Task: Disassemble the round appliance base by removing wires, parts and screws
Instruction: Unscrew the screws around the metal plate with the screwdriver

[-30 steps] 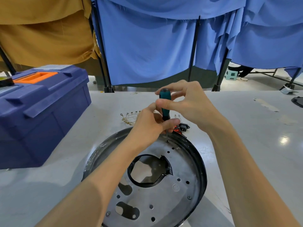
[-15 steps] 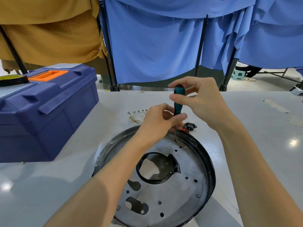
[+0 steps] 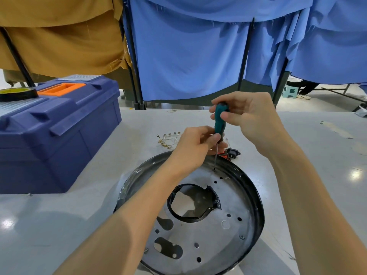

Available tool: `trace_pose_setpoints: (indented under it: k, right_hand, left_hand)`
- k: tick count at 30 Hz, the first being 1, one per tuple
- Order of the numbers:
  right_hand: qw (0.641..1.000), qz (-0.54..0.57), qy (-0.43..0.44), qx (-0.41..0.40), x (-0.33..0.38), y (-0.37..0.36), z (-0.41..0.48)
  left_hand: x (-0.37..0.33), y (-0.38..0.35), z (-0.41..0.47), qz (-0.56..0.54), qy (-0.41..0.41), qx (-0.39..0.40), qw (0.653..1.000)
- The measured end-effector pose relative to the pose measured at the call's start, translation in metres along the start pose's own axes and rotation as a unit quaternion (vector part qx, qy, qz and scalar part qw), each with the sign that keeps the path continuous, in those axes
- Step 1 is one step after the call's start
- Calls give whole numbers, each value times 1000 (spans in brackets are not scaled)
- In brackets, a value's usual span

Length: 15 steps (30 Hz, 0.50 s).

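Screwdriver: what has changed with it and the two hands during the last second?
Nothing visibly moved. The right hand still pinches the top of the screwdriver, the left hand grips its lower end, and the tip stays at the far edge of the base.

Blue cloth curtains (image 3: pixel 188 56) are hung from black poles (image 3: pixel 245 56) across the back of the room, with a mustard-brown cloth (image 3: pixel 59 42) draped at the left. A pale grey table (image 3: pixel 59 215) with a glossy top is set in front, where light is mirrored in bright spots (image 3: pixel 355 173). Beyond the curtains, a grey floor (image 3: pixel 327 103) and what appears to be a small teal stool (image 3: pixel 290 91) are seen.
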State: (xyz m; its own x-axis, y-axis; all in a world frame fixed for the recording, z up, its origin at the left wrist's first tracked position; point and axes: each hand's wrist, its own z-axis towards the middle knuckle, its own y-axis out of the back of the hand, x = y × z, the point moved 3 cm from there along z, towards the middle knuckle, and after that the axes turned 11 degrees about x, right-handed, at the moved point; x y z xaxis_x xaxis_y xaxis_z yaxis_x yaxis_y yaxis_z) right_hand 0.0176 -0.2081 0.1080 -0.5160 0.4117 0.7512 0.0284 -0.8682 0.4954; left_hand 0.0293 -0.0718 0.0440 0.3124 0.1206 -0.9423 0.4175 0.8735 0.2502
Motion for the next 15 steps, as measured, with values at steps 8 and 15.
trace_pose_setpoints:
  k: [8, 15]
  right_hand:
    - [999, -46, -4, -17, 1, -1, -1]
    - [999, -43, 0, 16, 4, -5, -2]
  left_hand:
    - [0, 0, 0, 19, -5, -17, 1000]
    - [0, -3, -2, 17, 4, -27, 999]
